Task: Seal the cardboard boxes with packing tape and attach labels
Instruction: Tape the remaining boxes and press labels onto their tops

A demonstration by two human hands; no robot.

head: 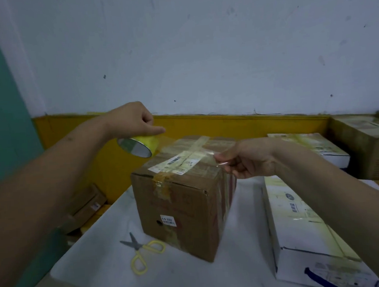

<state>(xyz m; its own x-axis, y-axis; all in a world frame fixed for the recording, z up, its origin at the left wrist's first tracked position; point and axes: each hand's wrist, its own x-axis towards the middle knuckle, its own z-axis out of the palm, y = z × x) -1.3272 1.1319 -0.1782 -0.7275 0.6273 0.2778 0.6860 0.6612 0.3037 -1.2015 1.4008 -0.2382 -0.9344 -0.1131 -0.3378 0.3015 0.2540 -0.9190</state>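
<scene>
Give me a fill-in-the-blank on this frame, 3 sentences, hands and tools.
1. The left hand holds a roll of ____ above the brown box.
2. The right hand pinches the free end of the clear strip stretched over the box's ____ face.
3. The scissors on the white table have ____ handles.

Missing words: tape; top; yellow
</scene>
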